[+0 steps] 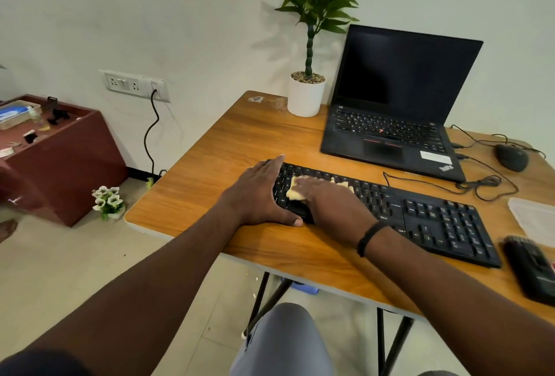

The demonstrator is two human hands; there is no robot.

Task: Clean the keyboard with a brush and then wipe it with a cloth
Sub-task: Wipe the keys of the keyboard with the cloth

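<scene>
Wiping stage under way, judging from how things are lying now: pressing the yellow cloth (pixel 295 191) flat on the left block of keys of the black keyboard (pixel 420 213) with the right hand (pixel 333 201), fingers stretched out straight over the cloth, not curled round it, so carrying it by pressure only and not by a pinch. Steadying the keyboard at its left end with the left hand (pixel 261 195), palm down and fingers straight, thumb lying along the front edge at about 6 o'clock of that hand, touching the wooden table (pixel 228 150); holding nothing, only resting against the keyboard's end. Lying across the middle of the table, the keyboard, running from about 10 o'clock down to 4 o'clock. Resting near the table's front right corner, at about 4 o'clock from the keyboard and just beside its right end, a dark blurred object, probably the brush (pixel 531 267), touched by no hand; taking from this that the brushing part is most likely finished, though not possible to prove from this view. Remaining, as a judgement: passing the cloth over the middle keys, the arrow block and the number pad toward 3 o'clock, since the cloth is covering only the left part. Standing behind, at 12 to 1 o'clock, an open laptop (pixel 399 99) with dark screen, a potted plant (pixel 306 93) at 12 o'clock, and a mouse (pixel 512 157) at 2 o'clock with its cable looping on the table.
</scene>
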